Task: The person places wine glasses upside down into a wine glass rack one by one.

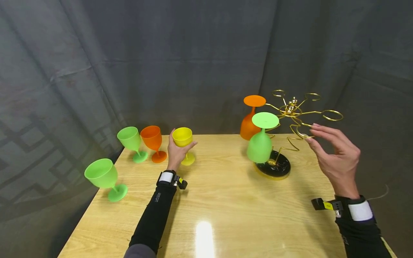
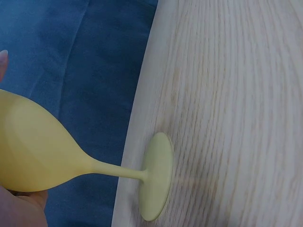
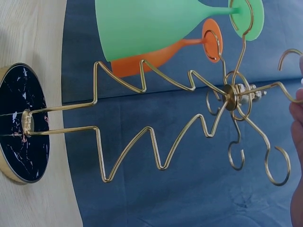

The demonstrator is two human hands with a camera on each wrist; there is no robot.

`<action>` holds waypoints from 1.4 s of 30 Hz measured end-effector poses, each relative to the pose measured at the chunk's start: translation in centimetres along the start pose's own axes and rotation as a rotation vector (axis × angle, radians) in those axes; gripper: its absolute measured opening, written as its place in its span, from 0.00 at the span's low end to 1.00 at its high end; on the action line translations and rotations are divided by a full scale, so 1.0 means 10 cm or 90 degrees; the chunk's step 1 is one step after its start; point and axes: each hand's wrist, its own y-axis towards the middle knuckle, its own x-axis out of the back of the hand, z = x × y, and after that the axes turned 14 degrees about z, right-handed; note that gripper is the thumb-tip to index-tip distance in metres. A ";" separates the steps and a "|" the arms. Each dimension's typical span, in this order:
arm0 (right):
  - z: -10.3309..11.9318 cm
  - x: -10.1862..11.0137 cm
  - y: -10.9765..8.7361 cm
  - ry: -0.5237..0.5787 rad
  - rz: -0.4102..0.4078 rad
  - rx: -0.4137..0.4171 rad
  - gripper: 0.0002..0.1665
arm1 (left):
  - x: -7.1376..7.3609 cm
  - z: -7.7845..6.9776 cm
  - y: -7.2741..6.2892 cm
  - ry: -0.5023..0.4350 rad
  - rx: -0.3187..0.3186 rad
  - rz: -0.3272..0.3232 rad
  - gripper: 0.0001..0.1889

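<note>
At the table's far edge, my left hand (image 1: pixel 176 152) holds the bowl of a yellow goblet (image 1: pixel 182 137), thumb on its right side. In the left wrist view, the foot of this yellow goblet (image 2: pixel 156 177) rests on the wood. On the right, my right hand (image 1: pixel 338 154) pinches one open ring of a gold wire goblet rack (image 1: pixel 291 110) between thumb and fingers. Upside down from the rack's left arms hang a green goblet (image 1: pixel 260 145) and an orange goblet (image 1: pixel 249 125). In the right wrist view, several rings hold no goblet.
Standing upright on the left are an orange goblet (image 1: pixel 151 137), a green goblet (image 1: pixel 129 138) behind it, and another green goblet (image 1: pixel 102 173) nearer me. The rack's round black base (image 1: pixel 280 168) sits on the wooden table (image 1: pixel 226 200). A grey curtain (image 1: pixel 180 64) hangs behind.
</note>
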 end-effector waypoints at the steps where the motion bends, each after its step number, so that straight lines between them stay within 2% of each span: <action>1: 0.00 -0.01 0.00 0.002 -0.003 0.003 0.12 | 0.00 0.00 0.00 0.000 -0.002 -0.005 0.59; 10: 0.00 -0.06 0.01 0.001 -0.015 0.031 0.12 | 0.01 0.03 0.02 0.009 -0.009 -0.045 0.52; 20: 0.02 -0.08 0.01 -0.029 -0.010 0.030 0.11 | 0.04 0.01 -0.02 0.017 -0.009 -0.040 0.48; 34: 0.04 -0.10 0.03 -0.025 -0.022 0.046 0.11 | 0.05 -0.10 -0.10 -0.048 -0.018 -0.038 0.47; 42: 0.06 -0.12 0.04 -0.036 -0.021 0.039 0.11 | 0.05 -0.24 -0.17 -0.070 -0.019 -0.040 0.46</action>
